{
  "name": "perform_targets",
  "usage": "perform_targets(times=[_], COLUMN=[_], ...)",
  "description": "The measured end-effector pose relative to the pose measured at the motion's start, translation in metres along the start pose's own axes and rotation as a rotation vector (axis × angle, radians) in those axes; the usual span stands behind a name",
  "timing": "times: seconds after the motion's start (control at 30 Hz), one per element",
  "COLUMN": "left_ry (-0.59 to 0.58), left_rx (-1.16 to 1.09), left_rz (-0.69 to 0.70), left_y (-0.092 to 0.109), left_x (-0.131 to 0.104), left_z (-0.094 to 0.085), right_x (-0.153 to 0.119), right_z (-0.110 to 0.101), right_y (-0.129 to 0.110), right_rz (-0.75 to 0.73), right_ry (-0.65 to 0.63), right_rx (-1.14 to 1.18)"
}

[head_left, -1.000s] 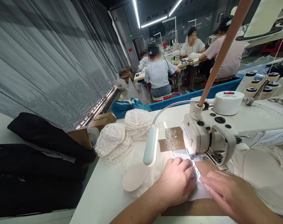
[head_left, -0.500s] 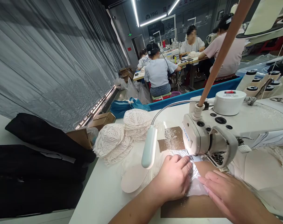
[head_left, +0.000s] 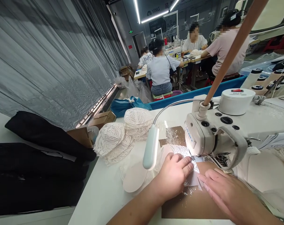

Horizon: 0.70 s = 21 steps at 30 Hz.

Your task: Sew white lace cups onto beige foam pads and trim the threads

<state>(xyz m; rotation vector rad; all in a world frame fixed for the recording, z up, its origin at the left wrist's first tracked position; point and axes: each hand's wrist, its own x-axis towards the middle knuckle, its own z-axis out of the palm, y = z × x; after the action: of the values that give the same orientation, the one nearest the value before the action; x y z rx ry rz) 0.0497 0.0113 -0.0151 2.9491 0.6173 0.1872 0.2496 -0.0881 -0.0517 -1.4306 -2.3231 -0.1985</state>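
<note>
A white sewing machine stands at the right centre, its needle area lit. White lace fabric lies under and in front of its head. My left hand presses on this fabric just left of the needle area, fingers bent and close together. Nearer the front right, my right hand has its fingertips on the fabric's right edge, with thumb and fingers together. A beige cup piece rests on the table left of my left hand. The fabric under my left palm is hidden.
Stacks of lace cups sit at the left of the white table. A lamp hangs beside the machine head. Thread cones and beige pieces are at the right. Several people work at tables beyond a blue cloth edge.
The lace fabric has moved forward under the machine, and less of it shows between my hands. Both hands keep nearly the same places. The view has shifted slightly.
</note>
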Motion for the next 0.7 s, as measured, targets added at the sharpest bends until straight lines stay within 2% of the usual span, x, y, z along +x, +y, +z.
perform_targets(times=[0.1, 0.37, 0.57, 0.7], left_ry=[0.048, 0.134, 0.242, 0.288], left_rx=[0.019, -0.015, -0.088, -0.162], left_rz=[-0.033, -0.139, -0.19, -0.245], left_y=[-0.005, -0.015, -0.012, -0.012], left_x=[0.002, 0.007, 0.003, 0.002], left_z=[0.005, 0.011, 0.01, 0.012], right_x=[0.005, 0.01, 0.011, 0.011], right_z=[0.003, 0.009, 0.01, 0.002], right_y=[0.001, 0.001, 0.001, 0.001], right_rz=[-0.021, 0.055, 0.072, 0.098], right_ry=[-0.013, 0.023, -0.051, -0.122], right_rx=[-0.042, -0.034, -0.007, 0.048])
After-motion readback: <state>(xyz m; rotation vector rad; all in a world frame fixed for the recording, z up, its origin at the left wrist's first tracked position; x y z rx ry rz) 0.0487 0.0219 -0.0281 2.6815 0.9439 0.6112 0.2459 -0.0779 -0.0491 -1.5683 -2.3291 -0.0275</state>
